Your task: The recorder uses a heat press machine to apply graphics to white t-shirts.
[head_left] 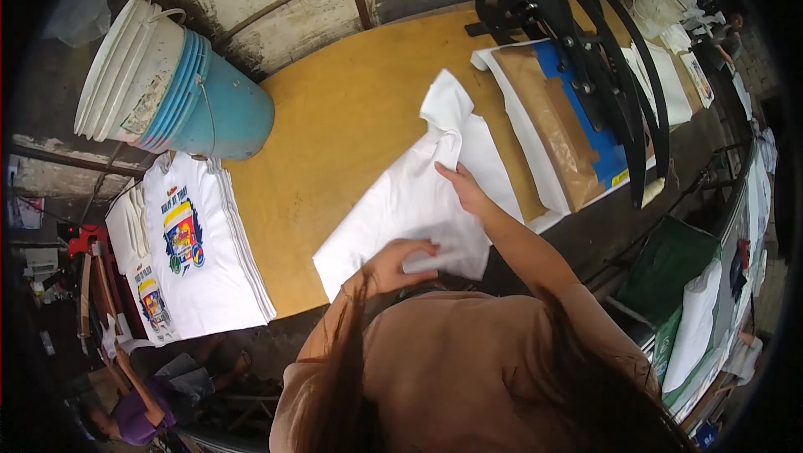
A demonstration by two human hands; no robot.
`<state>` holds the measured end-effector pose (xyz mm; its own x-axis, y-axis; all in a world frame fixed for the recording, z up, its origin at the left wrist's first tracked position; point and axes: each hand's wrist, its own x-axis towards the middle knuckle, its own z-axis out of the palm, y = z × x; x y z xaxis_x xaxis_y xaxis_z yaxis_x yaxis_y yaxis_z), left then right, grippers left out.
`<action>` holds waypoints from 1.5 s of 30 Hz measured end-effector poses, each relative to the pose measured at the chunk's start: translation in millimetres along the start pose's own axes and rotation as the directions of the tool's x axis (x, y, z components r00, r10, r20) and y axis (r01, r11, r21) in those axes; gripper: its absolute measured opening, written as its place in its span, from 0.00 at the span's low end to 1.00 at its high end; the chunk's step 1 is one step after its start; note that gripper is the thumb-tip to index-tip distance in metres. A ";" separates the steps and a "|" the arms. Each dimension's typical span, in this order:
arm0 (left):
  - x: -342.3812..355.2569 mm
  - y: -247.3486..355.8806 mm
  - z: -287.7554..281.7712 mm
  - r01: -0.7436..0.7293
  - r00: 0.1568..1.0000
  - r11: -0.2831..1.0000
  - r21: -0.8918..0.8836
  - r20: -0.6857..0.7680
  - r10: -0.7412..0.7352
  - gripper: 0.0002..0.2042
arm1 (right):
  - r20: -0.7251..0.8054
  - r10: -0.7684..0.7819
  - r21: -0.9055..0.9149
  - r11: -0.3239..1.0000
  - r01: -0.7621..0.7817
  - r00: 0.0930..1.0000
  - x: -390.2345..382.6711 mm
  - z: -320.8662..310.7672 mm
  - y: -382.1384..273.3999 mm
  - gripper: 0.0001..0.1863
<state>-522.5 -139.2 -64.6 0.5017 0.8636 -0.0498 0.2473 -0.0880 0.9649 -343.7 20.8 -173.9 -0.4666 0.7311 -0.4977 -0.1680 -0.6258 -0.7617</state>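
- The white cloth (397, 206) was laid on the yellow table (335, 102), partly bunched, its long axis set from 1 o'clock to 7 o'clock.
- Its bunched fold was pinched by the right hand (462, 189); from those fingertips, the narrow end was found at 12 o'clock and the broad part at 8.
- Over the near edge, the left hand (396, 266) was curved, thumb and fingers parted wide; the upper fold was placed nearer the right.
- From the cloth's middle, printed shirts (205, 240) were stacked at 9 o'clock, buckets (230, 110) set at 10, and a black-armed frame (569, 47) stationed at 2.
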 end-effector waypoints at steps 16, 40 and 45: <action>0.0 168.4 91.0 0.036 0.892 0.948 0.317 -0.437 0.112 0.16 | 0.155 -0.405 0.512 0.813 0.277 0.901 -277.2 45.1 -24.5 0.22; 39.1 226.4 201.3 -0.653 0.660 0.705 0.277 -0.248 0.709 0.04 | -0.212 -0.604 0.309 0.705 0.639 0.769 -467.5 -33.7 -42.7 0.22; 93.3 210.4 248.8 -0.686 0.620 0.569 -0.454 0.044 0.783 0.10 | -0.458 -0.608 0.450 0.471 0.759 0.649 -516.4 -51.9 -49.2 0.20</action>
<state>-217.5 -200.7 69.7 0.5415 0.4449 0.7133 -0.5795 -0.4172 0.7001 -49.5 -311.9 99.1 0.1968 0.9792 -0.0498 -0.8237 0.1376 -0.5500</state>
